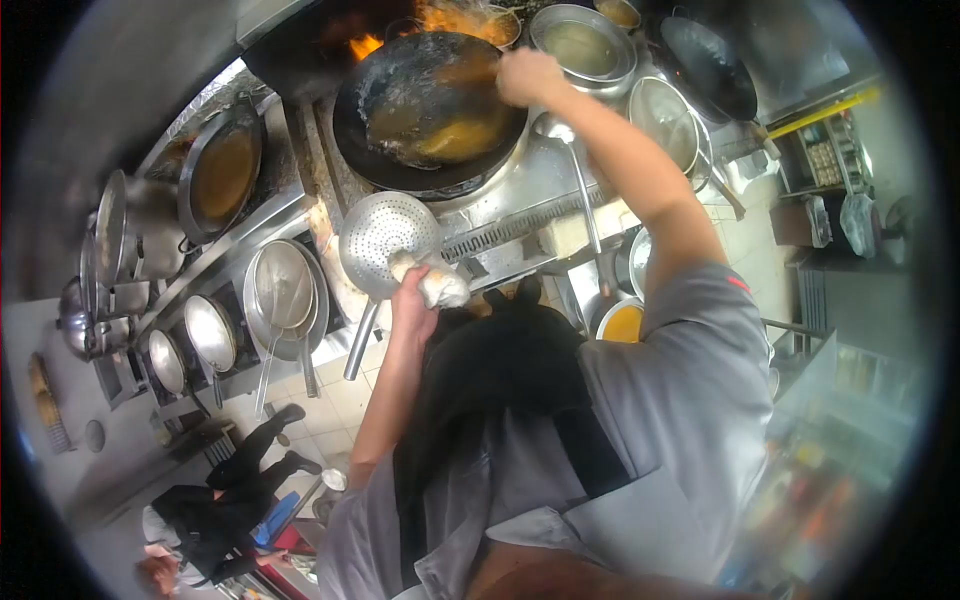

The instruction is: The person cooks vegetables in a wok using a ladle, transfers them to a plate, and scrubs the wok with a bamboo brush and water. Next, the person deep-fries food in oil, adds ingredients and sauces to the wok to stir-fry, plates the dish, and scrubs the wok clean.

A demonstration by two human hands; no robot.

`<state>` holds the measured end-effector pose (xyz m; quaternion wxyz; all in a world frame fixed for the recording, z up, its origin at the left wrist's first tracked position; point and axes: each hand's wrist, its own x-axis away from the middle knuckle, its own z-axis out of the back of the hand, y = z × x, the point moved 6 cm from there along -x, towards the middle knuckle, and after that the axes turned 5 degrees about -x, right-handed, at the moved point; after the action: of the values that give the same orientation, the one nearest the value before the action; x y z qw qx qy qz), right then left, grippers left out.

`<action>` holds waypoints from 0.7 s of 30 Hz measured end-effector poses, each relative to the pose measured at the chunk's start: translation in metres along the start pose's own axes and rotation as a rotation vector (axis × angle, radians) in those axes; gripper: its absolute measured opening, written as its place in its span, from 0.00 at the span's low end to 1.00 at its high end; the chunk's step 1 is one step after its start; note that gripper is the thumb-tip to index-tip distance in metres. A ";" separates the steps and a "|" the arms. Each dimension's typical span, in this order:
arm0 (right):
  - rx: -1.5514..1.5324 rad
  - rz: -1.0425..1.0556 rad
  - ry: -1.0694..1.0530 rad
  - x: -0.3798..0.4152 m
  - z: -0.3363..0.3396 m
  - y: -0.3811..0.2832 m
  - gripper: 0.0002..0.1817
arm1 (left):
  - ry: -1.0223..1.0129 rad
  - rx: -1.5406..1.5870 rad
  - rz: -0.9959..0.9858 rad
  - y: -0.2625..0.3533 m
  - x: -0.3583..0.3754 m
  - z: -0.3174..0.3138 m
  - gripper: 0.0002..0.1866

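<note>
My left hand is closed around a bunched white cloth near the front edge of the stove. Just beside it lies a round perforated skimmer, its handle pointing down toward the floor. My right hand is stretched forward, fingers curled, at the right rim of a large black wok. What those fingers hold, if anything, is hidden. Dark, glossy liquid with a yellowish patch shows inside the wok. A steel ladle rests right of the wok, below my right hand.
Flames rise behind the wok. A metal pot of liquid and a wire strainer stand at the right. On the left are a pan of brown liquid and several strainers. Another person is at lower left.
</note>
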<state>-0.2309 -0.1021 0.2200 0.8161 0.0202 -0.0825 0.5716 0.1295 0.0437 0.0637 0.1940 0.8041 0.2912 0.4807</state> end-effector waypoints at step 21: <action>-0.413 0.163 -0.033 -0.101 -0.137 -0.126 0.24 | 0.286 -0.026 -0.047 -0.020 -0.173 -0.082 0.15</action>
<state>-0.1312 -0.2220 0.0772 0.7526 -0.1447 -0.2126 0.6062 -0.0127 -0.0515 -0.0238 0.1719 0.7176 0.3286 0.5895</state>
